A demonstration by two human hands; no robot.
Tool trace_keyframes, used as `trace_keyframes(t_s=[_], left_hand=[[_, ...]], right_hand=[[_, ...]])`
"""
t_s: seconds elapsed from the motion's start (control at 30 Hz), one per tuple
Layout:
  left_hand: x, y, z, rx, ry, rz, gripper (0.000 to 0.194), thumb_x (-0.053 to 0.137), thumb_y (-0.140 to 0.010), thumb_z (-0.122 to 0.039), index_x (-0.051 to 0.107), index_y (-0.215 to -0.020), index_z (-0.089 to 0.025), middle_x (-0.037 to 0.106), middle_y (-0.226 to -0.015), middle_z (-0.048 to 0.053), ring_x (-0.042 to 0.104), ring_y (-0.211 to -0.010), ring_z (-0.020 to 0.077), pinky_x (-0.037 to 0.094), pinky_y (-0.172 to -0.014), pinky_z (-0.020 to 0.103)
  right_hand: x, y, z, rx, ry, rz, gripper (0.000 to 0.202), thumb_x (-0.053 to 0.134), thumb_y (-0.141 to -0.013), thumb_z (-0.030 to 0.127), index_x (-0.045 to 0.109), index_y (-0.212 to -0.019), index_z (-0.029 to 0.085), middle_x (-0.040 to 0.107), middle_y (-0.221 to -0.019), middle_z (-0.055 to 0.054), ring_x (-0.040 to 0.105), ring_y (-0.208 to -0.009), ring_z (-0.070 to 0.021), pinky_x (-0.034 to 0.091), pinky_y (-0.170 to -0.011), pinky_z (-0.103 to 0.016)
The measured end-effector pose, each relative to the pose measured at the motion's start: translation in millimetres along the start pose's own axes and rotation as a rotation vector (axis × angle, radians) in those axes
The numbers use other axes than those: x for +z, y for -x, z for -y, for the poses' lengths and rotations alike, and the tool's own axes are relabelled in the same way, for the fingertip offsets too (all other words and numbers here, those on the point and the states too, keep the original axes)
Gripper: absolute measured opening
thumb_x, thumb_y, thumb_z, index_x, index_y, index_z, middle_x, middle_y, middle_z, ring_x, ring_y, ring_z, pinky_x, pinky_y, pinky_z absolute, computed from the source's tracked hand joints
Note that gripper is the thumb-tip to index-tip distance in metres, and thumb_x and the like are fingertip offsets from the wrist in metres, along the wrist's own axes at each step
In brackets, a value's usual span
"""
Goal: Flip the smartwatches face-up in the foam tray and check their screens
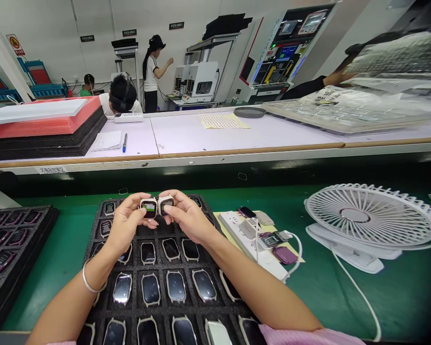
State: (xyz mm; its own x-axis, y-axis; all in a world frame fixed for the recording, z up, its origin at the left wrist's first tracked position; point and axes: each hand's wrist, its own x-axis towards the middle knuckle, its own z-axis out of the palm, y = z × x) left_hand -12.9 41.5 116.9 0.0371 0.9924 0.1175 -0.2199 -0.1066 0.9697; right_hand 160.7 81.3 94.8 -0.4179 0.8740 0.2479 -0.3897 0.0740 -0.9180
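Observation:
My left hand (129, 223) grips a smartwatch body (149, 209) without straps, its lit screen showing a green band. In my right hand (185, 215) is a second strapless smartwatch body (165, 205), pinched between thumb and fingers. The two watches are side by side, close together or touching, above a black foam tray (161, 306). Rows of similar light-framed watch bodies lie in the tray's compartments, mostly with dark screens. My forearms hide parts of the tray's left and right sides.
At left, another foam tray (21, 249) holds purple-framed watches. A white power strip (253, 244) with cables and several watch pieces lies to the right, beside a white fan (355, 215). Beyond, a raised shelf (179, 136) carries foam sheets (46, 122) and clear plastic trays (345, 112). People are in the background.

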Motion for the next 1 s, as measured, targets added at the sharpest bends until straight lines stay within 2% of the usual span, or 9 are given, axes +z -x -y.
trace_keyframes(t_s=[0.43, 1.0], left_hand=[[0.7, -0.5, 1.1, 0.02, -0.022, -0.002, 0.028, 0.067, -0.078, -0.024, 0.065, -0.105, -0.018, 0.067, -0.096, 0.001, 0.071, -0.057, 0.015, 0.062, -0.056, 0.028], [0.3, 0.9, -0.2, 0.044, -0.068, 0.002, 0.032, 0.068, -0.078, -0.027, 0.063, -0.108, -0.017, 0.067, -0.099, 0.003, 0.071, -0.059, 0.0143, 0.06, -0.058, 0.026]], right_hand=[[0.3, 1.4, 0.3, -0.046, 0.037, 0.027, 0.029, 0.074, -0.08, 0.028, 0.062, -0.105, 0.022, 0.059, -0.091, 0.0, 0.05, -0.063, -0.0097, 0.046, -0.058, -0.025], [-0.8, 1.3, 0.7, -0.026, 0.031, 0.038, 0.031, 0.073, -0.082, 0.029, 0.062, -0.11, 0.022, 0.06, -0.089, 0.001, 0.055, -0.061, -0.0104, 0.048, -0.06, -0.028]])
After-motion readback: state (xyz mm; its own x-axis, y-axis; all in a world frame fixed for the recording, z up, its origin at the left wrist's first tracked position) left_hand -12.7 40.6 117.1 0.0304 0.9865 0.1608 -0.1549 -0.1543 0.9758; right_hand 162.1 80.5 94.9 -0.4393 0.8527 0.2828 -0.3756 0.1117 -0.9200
